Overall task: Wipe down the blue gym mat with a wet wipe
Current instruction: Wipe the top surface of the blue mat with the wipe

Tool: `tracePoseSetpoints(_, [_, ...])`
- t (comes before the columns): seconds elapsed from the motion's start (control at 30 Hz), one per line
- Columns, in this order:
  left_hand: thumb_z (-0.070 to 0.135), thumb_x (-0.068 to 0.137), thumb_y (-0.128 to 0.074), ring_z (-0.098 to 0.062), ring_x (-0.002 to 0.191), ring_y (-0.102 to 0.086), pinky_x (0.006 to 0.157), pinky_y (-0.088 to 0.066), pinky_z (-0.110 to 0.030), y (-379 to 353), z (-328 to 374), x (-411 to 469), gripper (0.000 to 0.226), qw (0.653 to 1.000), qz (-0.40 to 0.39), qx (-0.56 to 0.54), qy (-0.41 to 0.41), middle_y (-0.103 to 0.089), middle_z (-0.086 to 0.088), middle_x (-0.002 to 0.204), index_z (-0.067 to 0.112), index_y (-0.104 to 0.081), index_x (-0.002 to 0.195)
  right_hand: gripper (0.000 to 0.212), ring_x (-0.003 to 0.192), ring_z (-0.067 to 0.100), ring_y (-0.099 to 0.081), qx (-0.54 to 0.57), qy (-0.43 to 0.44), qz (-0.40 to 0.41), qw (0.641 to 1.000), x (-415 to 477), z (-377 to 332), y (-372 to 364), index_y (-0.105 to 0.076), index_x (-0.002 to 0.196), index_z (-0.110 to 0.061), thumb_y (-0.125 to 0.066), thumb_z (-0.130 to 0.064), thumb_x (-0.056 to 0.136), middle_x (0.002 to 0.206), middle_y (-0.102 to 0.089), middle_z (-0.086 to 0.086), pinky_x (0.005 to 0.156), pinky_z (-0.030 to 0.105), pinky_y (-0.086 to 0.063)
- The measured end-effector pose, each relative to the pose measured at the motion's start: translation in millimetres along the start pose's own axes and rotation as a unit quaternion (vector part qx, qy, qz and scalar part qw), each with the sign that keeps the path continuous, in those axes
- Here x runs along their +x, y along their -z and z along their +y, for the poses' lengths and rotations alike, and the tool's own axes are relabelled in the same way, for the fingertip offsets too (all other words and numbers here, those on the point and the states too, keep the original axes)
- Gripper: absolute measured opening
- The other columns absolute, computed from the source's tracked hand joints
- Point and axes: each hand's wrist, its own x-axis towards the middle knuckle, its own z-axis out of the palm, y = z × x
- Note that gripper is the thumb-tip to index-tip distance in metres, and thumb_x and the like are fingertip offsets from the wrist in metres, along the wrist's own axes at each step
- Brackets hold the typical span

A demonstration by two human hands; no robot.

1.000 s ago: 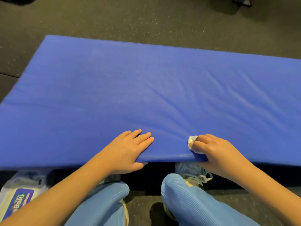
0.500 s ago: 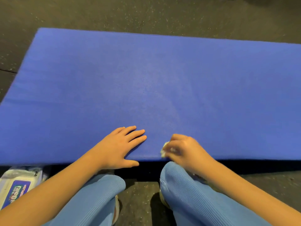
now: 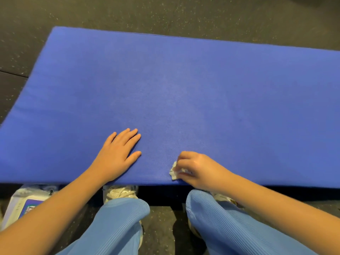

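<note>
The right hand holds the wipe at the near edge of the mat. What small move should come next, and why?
Probably slide the wet wipe forward, away from the body, across the blue gym mat. The right hand grips it crumpled at the near edge, the left hand lies flat on the mat beside it, and most of the mat lies beyond the wipe.

Dark speckled floor [image 3: 165, 13] carries the blue gym mat [image 3: 202, 89] and a wipes pack [image 3: 20, 205] beside its near edge.
</note>
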Motion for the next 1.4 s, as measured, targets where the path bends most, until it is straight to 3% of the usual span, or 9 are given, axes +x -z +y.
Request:
tracePoseSetpoints(0.2, [0.064, 0.089, -0.012, -0.015, 0.147, -0.017, 0.118, -0.007, -0.039, 2, 0, -2, 0.077, 1.0, 0.002, -0.01, 0.002, -0.026, 0.005, 0.157, 0.021, -0.034, 0.149, 0.014, 0.077, 0.033, -0.059, -0.095, -0.161, 0.173, 0.967, 47, 42, 15, -0.068, 0.087, -0.006, -0.063, -0.019, 0.089, 0.093, -0.056, 0.009, 0.064, 0.04, -0.049])
tracePoseSetpoints(0.33, [0.061, 0.088, -0.02, -0.017, 0.142, -0.027, 0.114, -0.016, -0.04, 6, -4, 4, 0.074, 1.0, 0.005, -0.017, -0.012, -0.038, 0.002, 0.151, 0.018, -0.045, 0.143, 0.016, 0.081, 0.029, -0.061, -0.02, 0.018, 0.073, 0.997, 32, -7, -10, -0.072, 0.094, -0.013, -0.06, -0.017, 0.084, 0.094, -0.06, 0.008, 0.07, 0.035, -0.052])
tracePoseSetpoints(0.4, [0.063, 0.086, -0.019, -0.02, 0.141, -0.027, 0.113, -0.019, -0.042, 10, -10, 18, 0.078, 1.0, 0.007, -0.023, -0.002, -0.039, 0.0, 0.15, 0.017, -0.046, 0.142, 0.016, 0.084, 0.026, -0.062, -0.011, 0.045, 0.019, 0.999, 34, -4, 0, -0.072, 0.096, -0.017, -0.061, -0.023, 0.087, 0.095, -0.06, 0.006, 0.069, 0.036, -0.053])
tracePoseSetpoints(0.6, [0.065, 0.08, -0.003, -0.023, 0.148, -0.013, 0.117, -0.009, -0.045, 7, -13, 36, 0.089, 0.998, -0.004, -0.006, 0.063, -0.024, 0.0, 0.158, 0.018, -0.032, 0.15, 0.023, 0.077, 0.028, -0.058, -0.068, -0.164, 0.175, 0.968, 77, 44, 19, -0.07, 0.09, -0.009, -0.065, -0.032, 0.089, 0.086, -0.054, 0.005, 0.061, 0.031, -0.04])
tracePoseSetpoints(0.67, [0.064, 0.082, -0.004, -0.022, 0.148, -0.013, 0.118, -0.006, -0.045, 5, -11, 33, 0.087, 0.998, 0.003, -0.012, 0.066, -0.023, 0.0, 0.159, 0.018, -0.031, 0.15, 0.014, 0.073, 0.031, -0.059, -0.05, -0.13, 0.19, 0.972, 74, 30, 3, -0.071, 0.09, -0.011, -0.067, -0.024, 0.088, 0.084, -0.056, 0.008, 0.058, 0.028, -0.039])
tracePoseSetpoints(0.83, [0.062, 0.084, -0.007, -0.023, 0.148, -0.014, 0.118, -0.007, -0.045, 6, -11, 34, 0.084, 0.998, 0.007, -0.013, 0.063, -0.025, -0.001, 0.158, 0.017, -0.033, 0.15, 0.02, 0.077, 0.025, -0.06, -0.015, 0.0, 0.046, 0.999, 67, 17, 3, -0.071, 0.095, -0.012, -0.061, -0.028, 0.091, 0.094, -0.056, 0.005, 0.068, 0.035, -0.051])
tracePoseSetpoints(1.03, [0.06, 0.087, -0.012, -0.025, 0.146, -0.02, 0.118, -0.011, -0.047, 6, -11, 34, 0.08, 0.998, 0.012, -0.017, 0.059, -0.031, -0.003, 0.155, 0.015, -0.038, 0.147, 0.026, 0.067, 0.027, -0.052, -0.059, -0.161, 0.193, 0.966, 99, 55, 22, -0.063, 0.08, -0.001, -0.06, -0.024, 0.092, 0.087, -0.052, 0.008, 0.058, 0.032, -0.04])
tracePoseSetpoints(1.23, [0.057, 0.089, -0.022, -0.026, 0.14, -0.026, 0.114, -0.022, -0.052, -1, -18, 43, 0.073, 0.999, 0.005, -0.004, 0.043, -0.039, -0.008, 0.15, 0.012, -0.047, 0.141, 0.017, 0.071, 0.027, -0.053, -0.017, -0.067, 0.106, 0.992, 80, 36, 9, -0.063, 0.09, -0.006, -0.062, -0.023, 0.09, 0.09, -0.056, 0.008, 0.06, 0.032, -0.039])
tracePoseSetpoints(1.4, [0.055, 0.091, -0.019, -0.024, 0.145, -0.01, 0.117, -0.01, -0.049, -13, -20, 54, 0.072, 0.999, -0.013, 0.012, 0.039, -0.025, -0.006, 0.158, 0.016, -0.036, 0.148, 0.025, 0.056, 0.028, -0.041, -0.033, -0.16, 0.228, 0.96, 98, 77, 21, -0.054, 0.07, 0.001, -0.065, -0.013, 0.088, 0.078, -0.049, 0.014, 0.049, 0.034, -0.038])
